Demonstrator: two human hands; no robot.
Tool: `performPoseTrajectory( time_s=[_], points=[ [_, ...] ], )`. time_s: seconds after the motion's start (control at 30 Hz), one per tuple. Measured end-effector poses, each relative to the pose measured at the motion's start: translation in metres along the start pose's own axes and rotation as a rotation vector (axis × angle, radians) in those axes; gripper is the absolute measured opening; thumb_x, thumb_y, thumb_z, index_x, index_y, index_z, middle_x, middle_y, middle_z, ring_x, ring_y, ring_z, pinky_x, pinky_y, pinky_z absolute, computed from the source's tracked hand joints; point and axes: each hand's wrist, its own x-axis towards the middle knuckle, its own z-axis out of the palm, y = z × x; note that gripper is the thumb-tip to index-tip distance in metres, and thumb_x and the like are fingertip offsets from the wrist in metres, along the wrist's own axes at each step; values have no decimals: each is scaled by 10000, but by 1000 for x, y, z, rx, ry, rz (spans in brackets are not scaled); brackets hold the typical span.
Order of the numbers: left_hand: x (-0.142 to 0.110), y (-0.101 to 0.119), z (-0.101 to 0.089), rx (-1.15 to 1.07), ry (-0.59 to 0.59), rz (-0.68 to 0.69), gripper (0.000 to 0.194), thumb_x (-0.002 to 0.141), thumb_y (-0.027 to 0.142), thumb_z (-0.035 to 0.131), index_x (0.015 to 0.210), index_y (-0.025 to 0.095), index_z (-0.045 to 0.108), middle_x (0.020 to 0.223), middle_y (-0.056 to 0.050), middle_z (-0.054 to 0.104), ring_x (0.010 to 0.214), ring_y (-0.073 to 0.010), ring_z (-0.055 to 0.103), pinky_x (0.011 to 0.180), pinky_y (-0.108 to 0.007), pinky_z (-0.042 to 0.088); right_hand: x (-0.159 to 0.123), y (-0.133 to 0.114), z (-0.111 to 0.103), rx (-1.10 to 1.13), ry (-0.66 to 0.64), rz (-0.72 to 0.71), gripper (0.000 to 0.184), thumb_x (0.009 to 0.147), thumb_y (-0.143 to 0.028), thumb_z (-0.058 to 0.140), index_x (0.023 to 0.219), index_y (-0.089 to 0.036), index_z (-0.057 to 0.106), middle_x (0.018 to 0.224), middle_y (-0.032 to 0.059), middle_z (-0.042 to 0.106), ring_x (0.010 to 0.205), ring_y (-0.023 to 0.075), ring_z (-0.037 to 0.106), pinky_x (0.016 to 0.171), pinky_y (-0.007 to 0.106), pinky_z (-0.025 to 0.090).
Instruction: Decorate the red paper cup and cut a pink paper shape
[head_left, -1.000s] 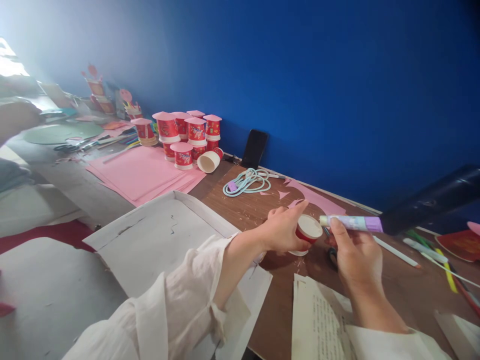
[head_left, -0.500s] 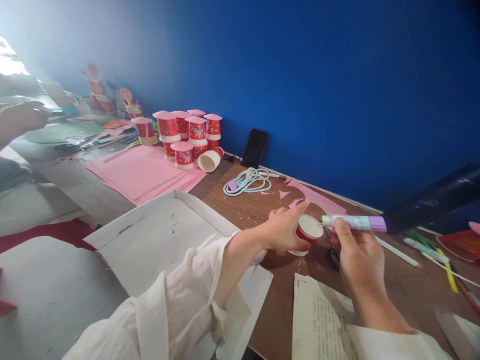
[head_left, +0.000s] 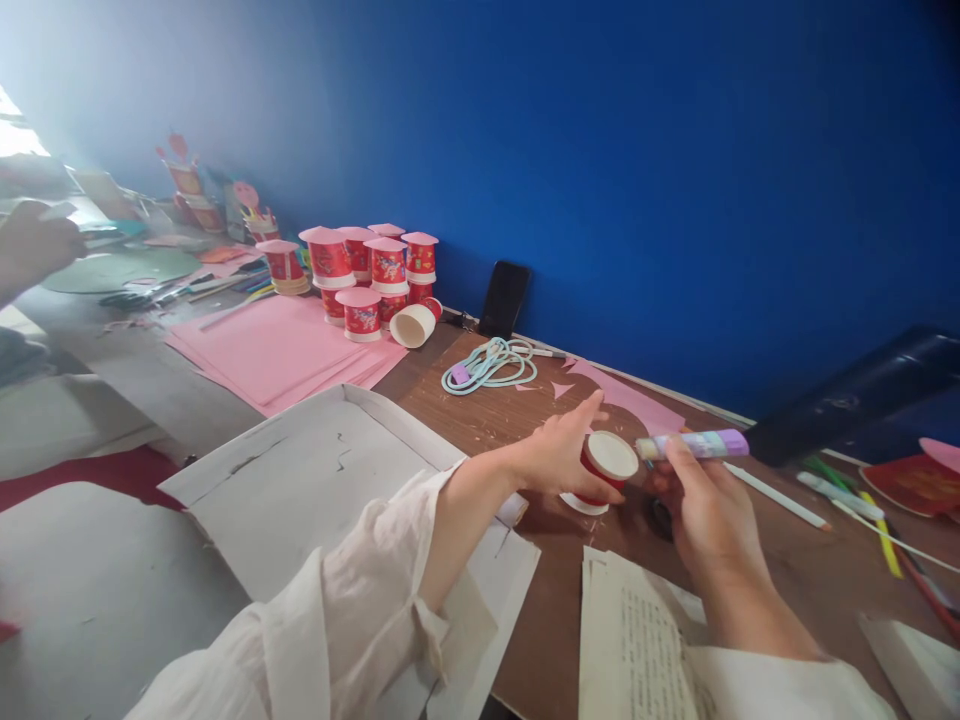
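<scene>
My left hand (head_left: 564,455) is closed round a red paper cup (head_left: 611,458) that stands upside down on the brown table, its white base facing up. The forefinger sticks out beyond the cup. In my right hand (head_left: 712,510) is a glue stick (head_left: 694,444) with a purple end, lying nearly level, its uncapped tip close to the cup's rim. Whether the tip touches the cup I cannot tell. Scissors (head_left: 660,515), mostly hidden, lie below my right hand. Pink paper scraps (head_left: 626,395) lie behind the cup.
Red cups with pink paper tops (head_left: 330,258) stand stacked at the back beside pink sheets (head_left: 285,345). A phone (head_left: 504,300) leans on the blue wall near a coiled cord (head_left: 491,368). Printed pages (head_left: 630,640) and a white box lid (head_left: 300,500) lie in front. Another person's hand (head_left: 34,250) is far left.
The glue stick has tipped, its purple end now a little higher and its tip lower by the cup's rim. The left hand still holds the cup. The whole view has shifted slightly.
</scene>
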Motion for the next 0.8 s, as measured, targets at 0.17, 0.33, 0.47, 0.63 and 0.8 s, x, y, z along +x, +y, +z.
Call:
performPoseTrajectory(
  time_s=[0.17,0.33,0.47,0.63,0.8],
  points=[
    [3,-1,9,138,97,-79,1362,518,474,854,1571,220,27,1547,-205,314,1439,-427,255,1123,-608,269,-3,-10,7,346,-58,208,409,635,-496,807,744,-187,563,642,-56,474,513,68,431,467,227,422],
    [4,-3,7,151,84,-48,1202,619,422,787,1566,220,74,1514,-164,404,1372,-404,371,1116,-581,289,-2,-8,4,418,-107,250,408,623,-476,832,751,-189,571,659,-54,470,519,62,418,470,218,434],
    [2,0,1,155,36,-44,1147,655,375,746,1569,214,72,1454,-137,490,1324,-391,431,1101,-554,316,-3,-7,3,439,-143,224,372,661,-459,819,748,-189,577,663,-49,478,526,62,417,490,218,437],
    [0,1,-1,172,14,-60,1128,662,390,743,1567,252,84,1474,-116,475,1332,-380,430,1092,-533,334,-4,-5,4,384,-137,195,393,681,-493,796,696,-187,551,643,-42,474,550,79,448,495,225,416],
    [0,0,0,160,13,-45,1117,661,383,743,1567,261,100,1480,-101,470,1311,-376,449,1094,-529,337,-4,-8,7,331,-112,153,423,649,-514,800,710,-197,528,635,-52,456,549,85,439,490,237,401]
  ],
)
